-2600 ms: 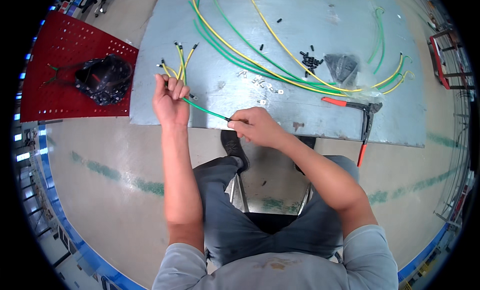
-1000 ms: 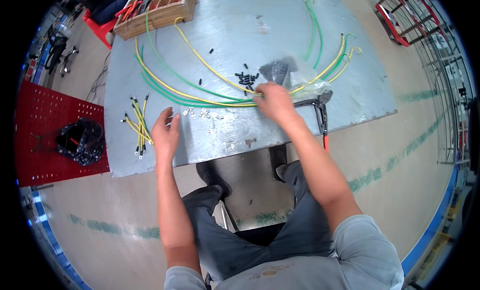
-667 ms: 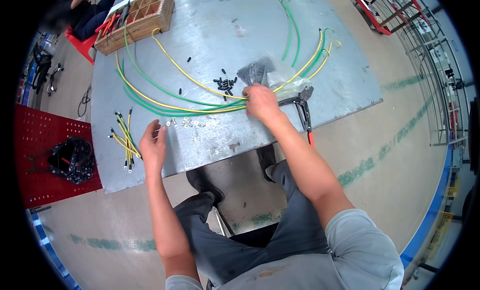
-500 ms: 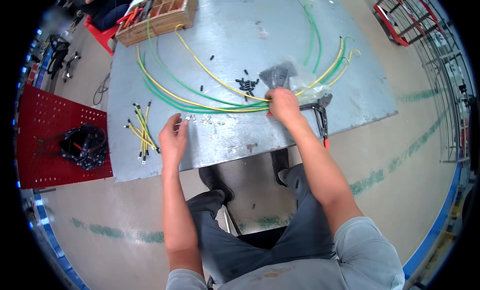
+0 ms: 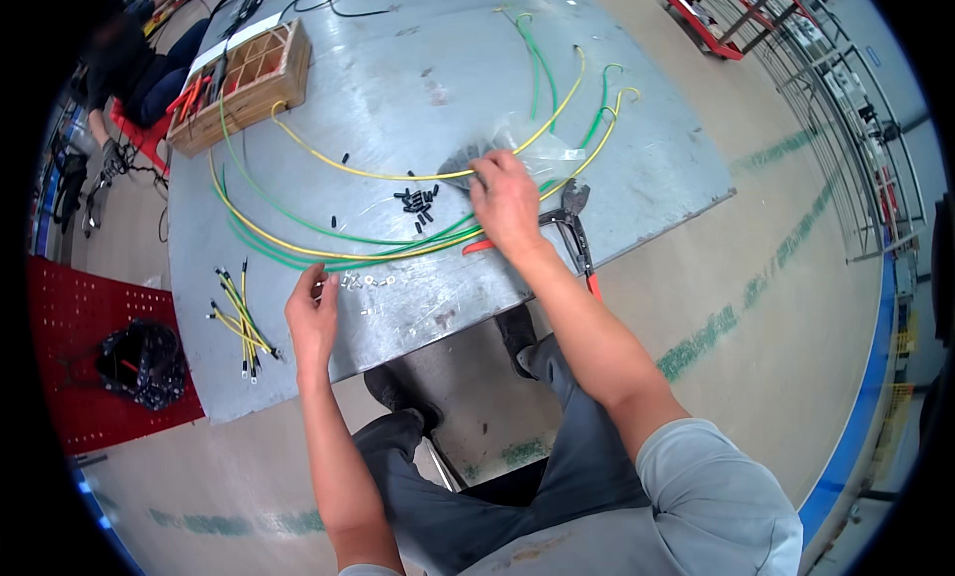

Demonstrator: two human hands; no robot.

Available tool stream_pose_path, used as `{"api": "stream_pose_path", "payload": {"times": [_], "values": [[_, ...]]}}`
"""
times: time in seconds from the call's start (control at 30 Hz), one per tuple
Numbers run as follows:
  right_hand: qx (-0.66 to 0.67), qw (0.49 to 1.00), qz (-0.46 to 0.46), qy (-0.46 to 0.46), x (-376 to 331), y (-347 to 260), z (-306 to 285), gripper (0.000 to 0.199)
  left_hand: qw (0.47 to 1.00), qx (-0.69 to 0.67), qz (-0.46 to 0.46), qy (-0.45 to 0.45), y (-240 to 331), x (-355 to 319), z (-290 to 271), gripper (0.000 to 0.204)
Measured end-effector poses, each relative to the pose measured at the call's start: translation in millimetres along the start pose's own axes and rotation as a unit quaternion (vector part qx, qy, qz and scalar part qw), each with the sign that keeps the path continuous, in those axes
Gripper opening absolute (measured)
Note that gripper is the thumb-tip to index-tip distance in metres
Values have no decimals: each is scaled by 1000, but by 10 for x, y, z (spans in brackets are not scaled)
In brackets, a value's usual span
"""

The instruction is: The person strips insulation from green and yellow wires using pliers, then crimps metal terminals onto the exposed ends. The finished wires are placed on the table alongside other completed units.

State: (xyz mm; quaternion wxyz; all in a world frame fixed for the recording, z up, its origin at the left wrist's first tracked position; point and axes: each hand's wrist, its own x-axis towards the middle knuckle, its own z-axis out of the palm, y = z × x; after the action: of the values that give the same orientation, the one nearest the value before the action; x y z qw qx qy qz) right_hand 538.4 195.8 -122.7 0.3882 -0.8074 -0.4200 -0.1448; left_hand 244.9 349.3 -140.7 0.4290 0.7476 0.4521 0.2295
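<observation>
My right hand is closed around a long yellow wire that arcs across the table. Below it, a bundle of green and yellow wires curves leftward from beside the hand. Partly behind my fingers lies a clear plastic bag with dark contents. My left hand has its fingers loosely curled and thumb apart, at the bundle's near edge beside small silver terminals; nothing shows in it. Black sleeves lie scattered beyond the bundle. Right of my right hand rests a crimping tool with red handles.
Short yellow-green cables with terminal ends lie at the table's left. A wooden compartment box holding red-handled tools stands far left, near a seated person. A red perforated panel with a dark bag adjoins the left edge.
The view has shifted, moving the table left and down. My right hand now has the yellow wire separated from the bundle and sits farther forward. My left hand has come closer to the bundle.
</observation>
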Motion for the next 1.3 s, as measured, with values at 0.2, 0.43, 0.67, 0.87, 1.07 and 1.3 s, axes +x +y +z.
{"api": "stream_pose_path", "payload": {"times": [0.2,0.43,0.67,0.87,1.07,1.3], "values": [[13,994,53,-90,-29,-51,2,31,1000,-12,-2,-23,47,34,90,39],[24,988,53,-144,-9,267,23,47,997,64,48,-15,128,85,301,39],[53,984,82,-146,25,557,6,48,968,170,187,13,75,206,628,35],[129,989,-46,-59,101,330,10,41,951,221,214,14,-41,282,754,30],[112,977,-173,-50,330,5,133,31,964,194,180,29,20,319,756,28],[137,943,-289,-90,915,-423,282,26,957,245,145,49,7,376,850,28]]}}
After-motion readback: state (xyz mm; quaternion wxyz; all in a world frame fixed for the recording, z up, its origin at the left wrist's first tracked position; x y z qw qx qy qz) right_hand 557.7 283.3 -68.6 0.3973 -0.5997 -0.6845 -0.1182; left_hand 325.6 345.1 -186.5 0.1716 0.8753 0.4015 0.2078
